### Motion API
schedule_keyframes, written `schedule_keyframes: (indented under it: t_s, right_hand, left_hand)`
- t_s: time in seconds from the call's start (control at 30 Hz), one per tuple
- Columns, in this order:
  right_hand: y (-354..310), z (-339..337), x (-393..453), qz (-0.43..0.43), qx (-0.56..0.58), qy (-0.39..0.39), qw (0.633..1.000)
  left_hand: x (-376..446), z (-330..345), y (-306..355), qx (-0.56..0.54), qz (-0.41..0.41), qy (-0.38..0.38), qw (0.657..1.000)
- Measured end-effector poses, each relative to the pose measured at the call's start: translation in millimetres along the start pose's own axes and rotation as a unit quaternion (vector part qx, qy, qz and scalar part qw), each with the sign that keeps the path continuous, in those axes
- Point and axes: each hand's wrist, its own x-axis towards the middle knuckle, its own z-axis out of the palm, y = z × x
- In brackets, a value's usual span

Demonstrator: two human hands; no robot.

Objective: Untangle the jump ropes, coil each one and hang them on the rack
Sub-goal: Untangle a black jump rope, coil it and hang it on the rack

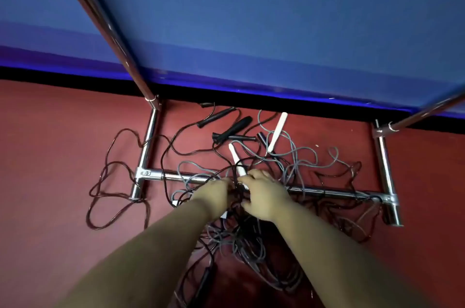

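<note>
A tangle of thin grey and black jump ropes (251,207) lies on the red floor across the chrome rack's base bar (327,192). The left hand (216,194) and right hand (261,194) both reach into the knot; the right grips a white handle (237,162), while the left's hold cannot be made out. The cords look light, limp and prone to snagging; the rigid handles appear the best purchase.

A dark red floor (50,131) carries the chrome base of the rack (327,192). A tangle of grey and black jump ropes (297,157) lies across the floor and the base bar, with black handles (239,125) and white handles (276,131) near the blue wall (251,18).
</note>
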Motion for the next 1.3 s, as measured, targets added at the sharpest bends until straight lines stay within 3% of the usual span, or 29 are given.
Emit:
schedule_keyframes:
  t_s: [0.2, 0.37, 0.47, 0.57, 0.67, 0.77, 0.87, 0.97, 1.13, 1.23, 1.3]
  right_hand:
    - [-3, 11, -11, 0.025, 0.015, 0.062, 0.998]
    - [-11, -21, -65, 0.061, 0.048, 0.102, 0.992]
    - [-20, -50, -115, 0.083, 0.116, 0.134, 0.981]
    - [-32, -68, -171, 0.1, 0.181, 0.164, 0.965]
    - [-45, -82, -228, 0.105, 0.267, 0.228, 0.931]
    - [-61, -92, -277, 0.088, 0.383, 0.303, 0.868]
    - [-81, -93, -309, 0.066, 0.494, 0.31, 0.81]
    - [-99, -93, -326, 0.049, 0.57, 0.291, 0.767]
    - [-113, -90, -325, 0.015, 0.534, 0.22, 0.816]
    - [-113, -86, -310, -0.007, 0.478, 0.157, 0.864]
    - [-112, -86, -298, -0.011, 0.466, 0.134, 0.875]
  left_hand:
    - [-22, -3, 7, -0.152, 0.058, 0.056, 0.985]
    - [-79, -37, 33, -0.225, 0.096, 0.122, 0.962]
    - [-134, -62, 60, -0.327, 0.117, 0.134, 0.928]
    - [-192, -85, 94, -0.438, 0.136, 0.162, 0.874]
    - [-246, -104, 117, -0.502, 0.148, 0.219, 0.823]
    - [-301, -108, 128, -0.554, 0.149, 0.271, 0.773]
    - [-340, -96, 131, -0.591, 0.157, 0.285, 0.738]
    - [-354, -85, 128, -0.602, 0.152, 0.286, 0.729]
    - [-349, -84, 127, -0.61, 0.154, 0.238, 0.74]
    - [-329, -88, 129, -0.649, 0.156, 0.189, 0.72]
    - [-315, -90, 131, -0.661, 0.155, 0.163, 0.716]
